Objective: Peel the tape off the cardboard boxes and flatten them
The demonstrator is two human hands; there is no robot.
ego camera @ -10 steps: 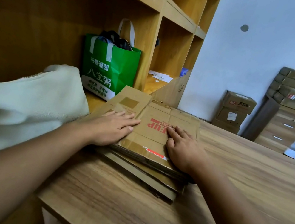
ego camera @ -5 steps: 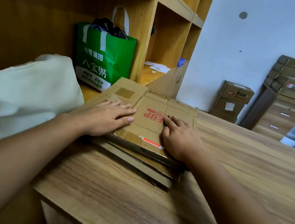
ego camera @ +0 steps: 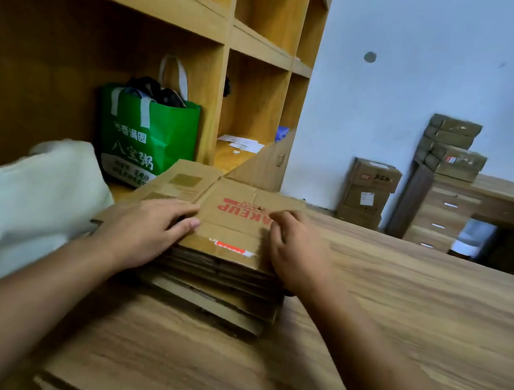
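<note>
A stack of flattened cardboard boxes (ego camera: 217,277) lies on the wooden table (ego camera: 414,325) near its left edge. The top flattened box (ego camera: 237,222) carries red print and a strip of red and white tape at its near edge. My left hand (ego camera: 143,229) rests flat on the left part of that top box, fingers straight. On the right part sits my right hand (ego camera: 296,253), with its fingers bent a little on the cardboard. Neither hand holds anything.
A green shopping bag (ego camera: 152,138) stands in the wooden shelf unit (ego camera: 210,21) just behind the stack. A pale cloth bag (ego camera: 13,207) lies to the left. Stacked closed cardboard boxes (ego camera: 369,194) and more on a desk (ego camera: 453,147) stand by the far wall.
My view has tilted up and drawn closer. Both hands stay on the top box; the right hand's fingers have bent and shifted right, uncovering more of the red print.
</note>
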